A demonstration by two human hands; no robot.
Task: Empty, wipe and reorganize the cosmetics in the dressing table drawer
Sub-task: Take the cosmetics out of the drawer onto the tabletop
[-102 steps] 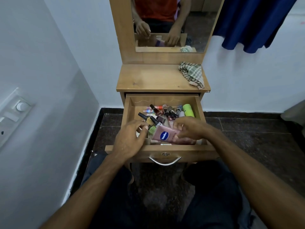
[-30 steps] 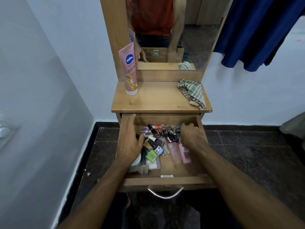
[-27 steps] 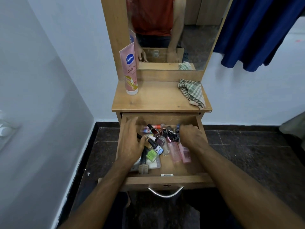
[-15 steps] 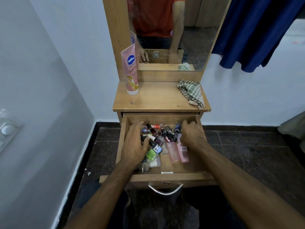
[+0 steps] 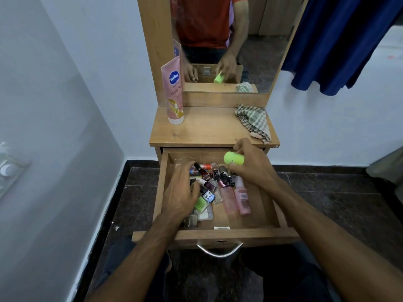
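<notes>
Wooden and pulled fully out, the drawer (image 5: 218,234) serves as the landmark. Above its left rear corner, on the dressing table top (image 5: 209,129), a pink Vaseline tube (image 5: 174,92) stands on its cap against the mirror frame. Inside the drawer's left half, the left hand (image 5: 182,192) lies palm down over the cosmetics, fingers loosely curled among them; whether it grips anything cannot be told, and it hides the items beneath. Past its fingertips a jumble of nail polish bottles (image 5: 214,173) crowds the drawer's back, their labels too small to read. Two pink spray bottles (image 5: 235,197) lie side by side at the drawer's middle. Above the drawer's right rear, the right hand (image 5: 253,166) holds a lime green container (image 5: 234,158) between thumb and curled fingers, lifted clear of the drawer. Beyond the drawer's right rear corner, a checked cloth (image 5: 254,122) lies crumpled on the top.
</notes>
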